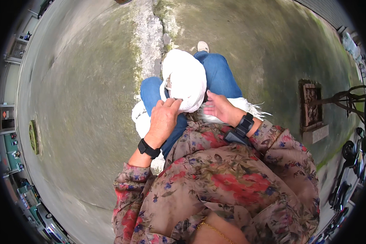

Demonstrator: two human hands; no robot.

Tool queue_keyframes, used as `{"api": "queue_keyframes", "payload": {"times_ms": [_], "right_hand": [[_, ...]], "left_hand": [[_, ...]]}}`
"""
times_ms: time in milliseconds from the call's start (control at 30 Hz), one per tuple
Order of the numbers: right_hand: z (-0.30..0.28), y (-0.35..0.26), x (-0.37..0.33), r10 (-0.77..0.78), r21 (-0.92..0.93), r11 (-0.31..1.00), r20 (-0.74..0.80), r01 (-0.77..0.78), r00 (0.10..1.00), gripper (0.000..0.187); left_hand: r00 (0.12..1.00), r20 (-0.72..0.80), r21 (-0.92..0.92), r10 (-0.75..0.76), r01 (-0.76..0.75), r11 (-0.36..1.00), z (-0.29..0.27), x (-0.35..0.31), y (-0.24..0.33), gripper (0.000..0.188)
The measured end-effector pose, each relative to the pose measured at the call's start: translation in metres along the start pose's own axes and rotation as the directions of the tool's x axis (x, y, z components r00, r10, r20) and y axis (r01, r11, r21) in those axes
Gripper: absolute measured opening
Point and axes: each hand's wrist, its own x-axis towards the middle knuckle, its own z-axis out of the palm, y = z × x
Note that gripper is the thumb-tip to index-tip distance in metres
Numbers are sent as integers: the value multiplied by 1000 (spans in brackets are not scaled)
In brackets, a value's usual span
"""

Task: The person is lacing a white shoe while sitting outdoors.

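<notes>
A bulky white, rounded, hat-shaped cloth [186, 75] rests on my lap between my knees, its hollow and folded rim toward the left. My left hand [165, 116] is closed on the near edge of it, fingertips pressed into the rim. Just right of the cloth, my right hand [219, 107] is open, thumb and fingers apart and palm turned toward it. Beneath that hand, a white fringed cloth [238, 106] lies across my thigh. More white fabric [141, 118] hangs by my left leg. What lies inside the hat-shaped cloth is mostly hidden.
I sit above a mossy concrete floor [89, 81] with a pale cracked strip [145, 36] ahead. To the right, a small tree [341, 97] grows from a brick-edged planter [311, 103]. Parked motorbikes [349, 158] stand along the right rim; buildings [6, 118] line the left.
</notes>
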Motion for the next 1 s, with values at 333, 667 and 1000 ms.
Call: {"api": "queue_keyframes", "payload": {"times_ms": [333, 667, 1000], "right_hand": [[11, 32, 35, 196, 425, 828, 393, -367, 898, 54], [4, -34, 0, -670, -787, 62, 424, 614, 610, 44], [4, -9, 15, -471, -841, -73, 503, 537, 724, 32]], "left_hand": [[995, 99, 10, 24, -25, 1000, -18, -6, 16, 38], [990, 82, 63, 110, -115, 991, 21, 15, 10, 41], [937, -25, -163, -349, 341, 926, 32, 24, -18, 33]]}}
